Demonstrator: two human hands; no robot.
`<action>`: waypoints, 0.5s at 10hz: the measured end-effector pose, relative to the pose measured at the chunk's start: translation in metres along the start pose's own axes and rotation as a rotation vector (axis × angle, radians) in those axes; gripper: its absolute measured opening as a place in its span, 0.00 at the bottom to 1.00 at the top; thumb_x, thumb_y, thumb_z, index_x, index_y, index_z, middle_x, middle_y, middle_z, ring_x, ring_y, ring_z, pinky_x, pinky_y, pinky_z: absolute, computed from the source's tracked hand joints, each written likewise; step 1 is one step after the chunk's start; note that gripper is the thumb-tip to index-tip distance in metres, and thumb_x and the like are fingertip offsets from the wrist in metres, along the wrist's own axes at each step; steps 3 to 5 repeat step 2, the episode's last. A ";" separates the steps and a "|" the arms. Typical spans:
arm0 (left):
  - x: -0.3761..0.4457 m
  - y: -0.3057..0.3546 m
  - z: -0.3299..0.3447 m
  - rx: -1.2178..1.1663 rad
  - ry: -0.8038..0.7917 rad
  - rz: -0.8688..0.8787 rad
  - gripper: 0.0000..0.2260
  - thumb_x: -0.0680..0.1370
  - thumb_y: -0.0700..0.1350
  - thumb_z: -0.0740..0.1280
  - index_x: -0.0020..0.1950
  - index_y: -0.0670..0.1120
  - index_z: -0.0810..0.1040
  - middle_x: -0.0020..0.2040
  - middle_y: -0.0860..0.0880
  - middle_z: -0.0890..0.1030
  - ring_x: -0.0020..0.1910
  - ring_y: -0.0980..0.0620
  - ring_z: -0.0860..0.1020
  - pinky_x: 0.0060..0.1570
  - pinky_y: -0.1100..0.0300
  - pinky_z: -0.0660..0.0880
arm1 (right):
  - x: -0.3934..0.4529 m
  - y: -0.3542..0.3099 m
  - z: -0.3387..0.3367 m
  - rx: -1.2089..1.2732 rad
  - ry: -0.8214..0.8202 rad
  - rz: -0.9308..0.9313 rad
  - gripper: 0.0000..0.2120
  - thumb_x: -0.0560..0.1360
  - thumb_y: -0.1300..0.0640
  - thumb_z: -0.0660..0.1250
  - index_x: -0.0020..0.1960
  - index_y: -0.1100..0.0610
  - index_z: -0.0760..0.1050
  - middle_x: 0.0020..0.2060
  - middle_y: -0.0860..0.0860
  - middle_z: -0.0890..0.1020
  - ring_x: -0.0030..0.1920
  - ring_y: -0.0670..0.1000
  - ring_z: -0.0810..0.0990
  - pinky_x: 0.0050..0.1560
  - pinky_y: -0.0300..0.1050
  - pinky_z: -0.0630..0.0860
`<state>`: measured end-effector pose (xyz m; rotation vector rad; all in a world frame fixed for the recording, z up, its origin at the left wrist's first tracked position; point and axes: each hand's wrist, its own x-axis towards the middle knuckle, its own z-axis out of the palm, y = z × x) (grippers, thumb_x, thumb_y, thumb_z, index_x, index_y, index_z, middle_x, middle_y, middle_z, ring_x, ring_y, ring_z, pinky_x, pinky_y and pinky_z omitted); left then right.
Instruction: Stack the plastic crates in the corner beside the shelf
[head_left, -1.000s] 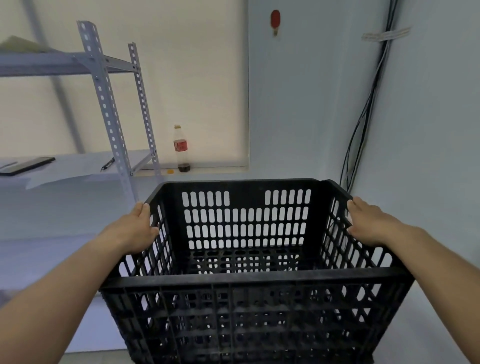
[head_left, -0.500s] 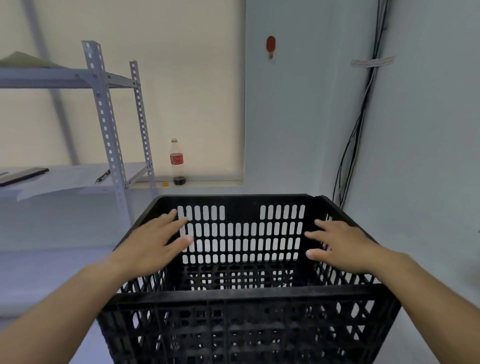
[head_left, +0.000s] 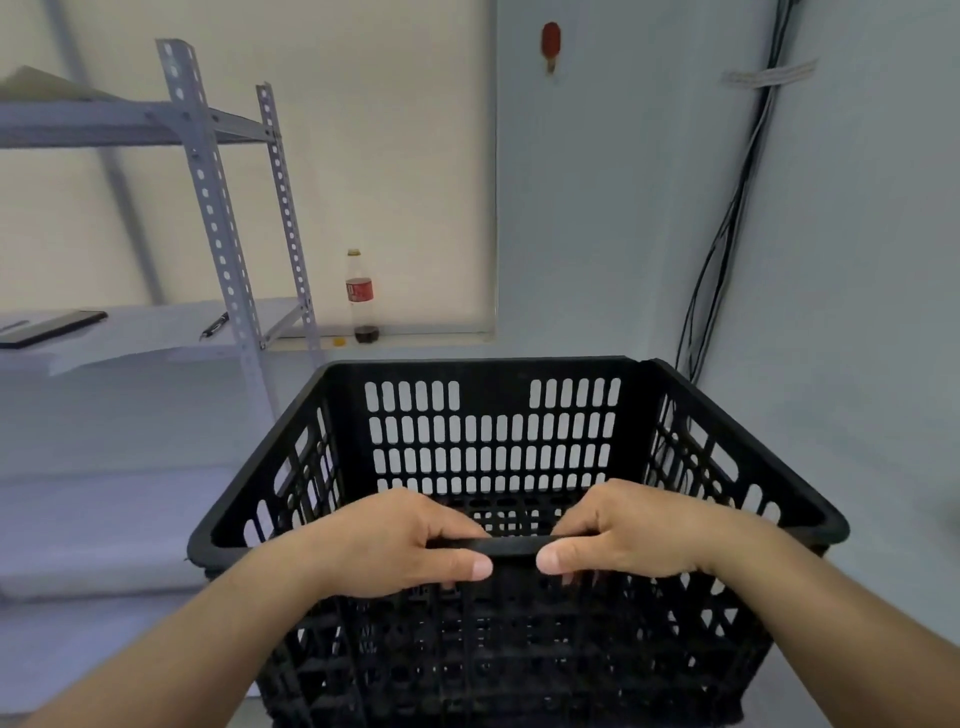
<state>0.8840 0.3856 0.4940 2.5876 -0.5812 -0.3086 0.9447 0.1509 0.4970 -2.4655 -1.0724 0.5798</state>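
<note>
1. Head view: both forearms reach forward from the lower corners and converge on the near rim of the black crate (head_left: 488, 441); wrists roughly level, backs of the hands up.
2. Left hand (head_left: 395, 545): curled over the near rim left of its middle; fingers hooked inside the crate, thumb pressed along the outer face; clamped on the rim.
3. Right hand (head_left: 623, 530): mirrors it right of the middle; fingers over the rim and down inside, thumb on the outer face; clamped on the rim; the two thumb tips are close but apart.
4. Crate: upright, open top, slotted walls, nothing seen inside; it stands in the corner of the room, its right wall near the side wall; what it rests on cannot be told.
5. Left of the crate: metal shelf (head_left: 228, 249), its front post just beside the crate's far-left corner.
6. Beyond the crate: cola bottle (head_left: 361, 299) upright on the ledge; cables (head_left: 727, 234) run down the wall behind its far-right corner.
</note>
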 end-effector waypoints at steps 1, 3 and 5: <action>-0.007 0.000 0.007 0.287 0.201 0.032 0.34 0.68 0.76 0.46 0.62 0.62 0.76 0.46 0.67 0.80 0.42 0.69 0.75 0.46 0.74 0.69 | -0.007 -0.005 0.005 -0.203 0.154 0.015 0.32 0.66 0.24 0.52 0.48 0.45 0.81 0.33 0.44 0.79 0.34 0.42 0.76 0.38 0.38 0.71; -0.014 0.005 0.002 0.256 0.490 0.101 0.38 0.68 0.77 0.41 0.65 0.62 0.74 0.55 0.64 0.80 0.54 0.69 0.75 0.55 0.71 0.70 | -0.016 -0.007 -0.002 0.019 0.389 -0.046 0.34 0.63 0.22 0.48 0.46 0.43 0.81 0.38 0.44 0.83 0.40 0.44 0.80 0.47 0.46 0.79; -0.014 0.005 0.002 0.256 0.490 0.101 0.38 0.68 0.77 0.41 0.65 0.62 0.74 0.55 0.64 0.80 0.54 0.69 0.75 0.55 0.71 0.70 | -0.016 -0.007 -0.002 0.019 0.389 -0.046 0.34 0.63 0.22 0.48 0.46 0.43 0.81 0.38 0.44 0.83 0.40 0.44 0.80 0.47 0.46 0.79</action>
